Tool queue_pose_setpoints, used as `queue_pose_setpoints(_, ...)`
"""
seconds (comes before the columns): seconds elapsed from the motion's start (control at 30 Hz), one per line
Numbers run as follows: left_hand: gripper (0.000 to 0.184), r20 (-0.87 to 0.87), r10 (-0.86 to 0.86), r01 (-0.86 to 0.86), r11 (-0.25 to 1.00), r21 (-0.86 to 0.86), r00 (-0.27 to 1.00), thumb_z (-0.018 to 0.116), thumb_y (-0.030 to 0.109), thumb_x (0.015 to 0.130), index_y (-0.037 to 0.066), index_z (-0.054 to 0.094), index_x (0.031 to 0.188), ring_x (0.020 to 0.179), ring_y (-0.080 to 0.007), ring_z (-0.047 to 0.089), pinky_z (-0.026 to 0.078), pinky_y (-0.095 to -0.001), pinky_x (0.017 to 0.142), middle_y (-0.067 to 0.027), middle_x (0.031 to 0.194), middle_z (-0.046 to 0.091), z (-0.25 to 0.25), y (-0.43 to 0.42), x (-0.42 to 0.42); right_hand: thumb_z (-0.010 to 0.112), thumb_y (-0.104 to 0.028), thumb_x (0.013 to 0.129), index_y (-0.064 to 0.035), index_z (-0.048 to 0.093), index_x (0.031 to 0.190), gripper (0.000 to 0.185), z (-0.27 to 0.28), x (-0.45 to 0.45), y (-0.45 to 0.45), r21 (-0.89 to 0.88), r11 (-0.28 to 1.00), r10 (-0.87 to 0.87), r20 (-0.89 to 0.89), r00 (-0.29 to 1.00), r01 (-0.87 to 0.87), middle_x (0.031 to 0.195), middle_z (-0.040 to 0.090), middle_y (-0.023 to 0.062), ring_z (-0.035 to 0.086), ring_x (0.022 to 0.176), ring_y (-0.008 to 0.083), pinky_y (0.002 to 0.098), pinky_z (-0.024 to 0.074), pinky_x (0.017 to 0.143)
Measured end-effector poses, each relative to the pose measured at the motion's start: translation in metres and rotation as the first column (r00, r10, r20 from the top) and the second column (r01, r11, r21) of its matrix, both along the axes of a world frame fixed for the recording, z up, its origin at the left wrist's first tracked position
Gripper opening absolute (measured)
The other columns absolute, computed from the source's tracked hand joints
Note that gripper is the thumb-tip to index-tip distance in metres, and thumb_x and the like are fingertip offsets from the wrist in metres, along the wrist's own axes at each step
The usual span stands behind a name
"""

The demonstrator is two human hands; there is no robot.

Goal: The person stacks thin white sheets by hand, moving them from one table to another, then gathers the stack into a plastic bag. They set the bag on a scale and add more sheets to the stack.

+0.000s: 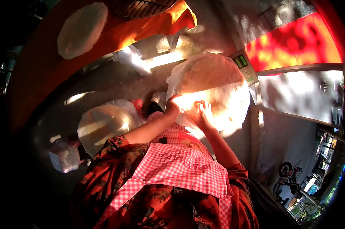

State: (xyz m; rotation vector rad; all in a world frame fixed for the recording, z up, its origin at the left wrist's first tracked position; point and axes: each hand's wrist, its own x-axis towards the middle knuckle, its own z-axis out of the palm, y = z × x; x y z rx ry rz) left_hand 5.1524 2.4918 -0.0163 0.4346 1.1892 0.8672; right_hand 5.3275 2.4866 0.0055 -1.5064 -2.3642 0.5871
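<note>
A stack of large round, pale, thin sheets (pixel 214 76) sits inside a clear plastic bag (pixel 172 82) in front of me. At the bag's near edge, my left hand (pixel 174 105) is closed on the plastic, its fingertips washed out by strong sunlight. Close beside it, my right hand (pixel 204 115) has curled fingers pinching the bag. Behind the stack shows a scale (pixel 244 66) with a lit green display; whether the stack rests on it is hidden.
Another bagged round stack (pixel 105 126) is at lower left, beside a plastic-wrapped stool (pixel 65 155). On the orange-covered table (pixel 142 28) lie a round pale sheet (pixel 82 30) and a woven tray (pixel 142 5). A red-topped table (pixel 294 44) stands at right.
</note>
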Motion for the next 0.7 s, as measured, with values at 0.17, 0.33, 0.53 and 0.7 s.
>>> queue_pose_setpoints(0.17,0.029,-0.048,0.138,-0.141,0.987,-0.077,0.989,0.050,0.011,0.090,0.001,0.051,0.117,0.067,-0.0157,0.058,0.047,-0.0277,0.058,-0.0079,0.087,0.063,0.012,-0.002,0.006,0.067,-0.030,0.081,0.0027,0.054,0.112,0.047,0.007,-0.003,-0.006,0.097,0.988,0.101,0.216,0.971,-0.124,0.116,0.052,0.0182,0.048,0.107,0.0380,0.0438,0.0418,0.094)
queue_pose_setpoints(0.33,0.031,-0.036,0.058,-0.060,0.997,-0.050,0.998,0.048,0.004,0.087,-0.001,0.045,0.117,0.084,-0.0230,0.062,0.052,-0.0337,0.068,-0.0137,0.106,0.059,0.008,-0.014,0.007,0.060,-0.019,0.086,-0.0002,0.060,0.103,0.025,-0.015,0.019,0.007,0.007,0.994,-0.109,0.048,0.993,0.109,0.094,0.060,0.0145,0.057,0.090,0.0338,0.0408,0.0481,0.083)
queue_pose_setpoints(0.53,0.028,-0.035,-0.057,0.056,0.998,-0.031,0.998,0.050,0.013,0.092,0.001,0.047,0.117,0.093,-0.0228,0.061,0.052,-0.0347,0.078,-0.0119,0.107,0.059,0.005,-0.015,0.005,0.048,-0.009,0.089,-0.0030,0.065,0.086,0.018,0.105,0.083,0.096,-0.188,0.934,-0.337,-0.170,0.926,0.305,0.076,0.067,0.0151,0.063,0.067,0.0359,0.0438,0.0483,0.060)
queue_pose_setpoints(0.7,0.035,0.527,0.170,-0.029,0.964,-0.266,0.833,0.043,0.030,0.098,0.001,0.051,0.115,0.097,-0.0296,0.061,0.051,-0.0417,0.084,-0.0168,0.110,0.059,0.035,-0.001,0.017,0.052,-0.004,0.080,-0.0089,0.066,0.098,0.023,0.264,0.029,0.027,0.127,0.992,-0.042,0.128,0.991,0.026,0.084,0.066,0.0117,0.064,0.079,0.0298,0.0411,0.0511,0.066)
